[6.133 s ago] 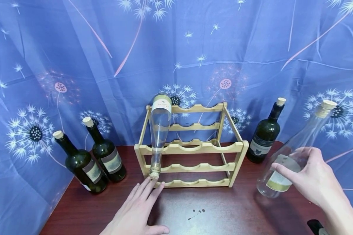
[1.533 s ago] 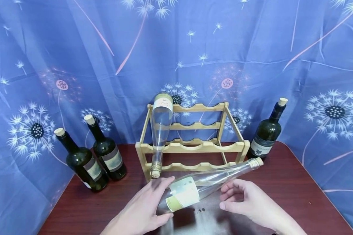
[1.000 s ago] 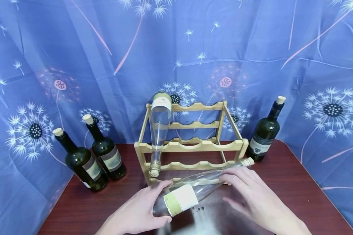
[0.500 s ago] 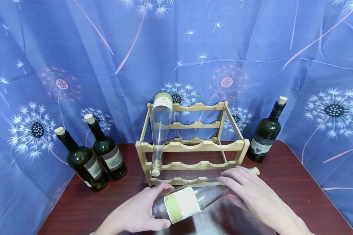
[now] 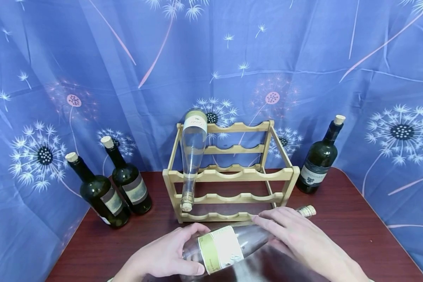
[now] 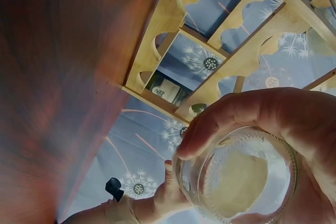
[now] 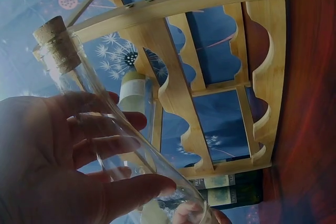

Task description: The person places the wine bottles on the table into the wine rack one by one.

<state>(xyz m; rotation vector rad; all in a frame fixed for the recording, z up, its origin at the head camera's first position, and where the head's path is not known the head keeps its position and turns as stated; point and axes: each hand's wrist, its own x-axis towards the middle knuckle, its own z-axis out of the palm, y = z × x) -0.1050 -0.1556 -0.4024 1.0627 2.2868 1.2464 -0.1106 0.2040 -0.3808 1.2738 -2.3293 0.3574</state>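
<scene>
the clear bottle (image 5: pixel 225 248) is in both hands, on its side in front of the rack (image 5: pixel 232 176), cork (image 5: pixel 311 210) end to the right. the left hand (image 5: pixel 169 250) grips it about the base, thumb on the near side; the right hand (image 5: pixel 299 243) has its fingers and thumb loosely round the neck end.

the likeliest trouble is a slip: the glass is smooth and round, and if the right hand's light hold gave way, the base could twist in the left and the bottle drop onto the table (image 5: pixel 366 231).

the bottle is long and close to the rack's front bars, so a careless swing of the neck could knock the frame. lifted too far left, it could hit the racked bottle (image 5: pixel 193 152), whose neck juts past the front bar; a knock there might shift it. the dark bottle (image 5: pixel 317 160) beyond the rack's right end stands upright and could topple if the cork end swept out that way.
</scene>
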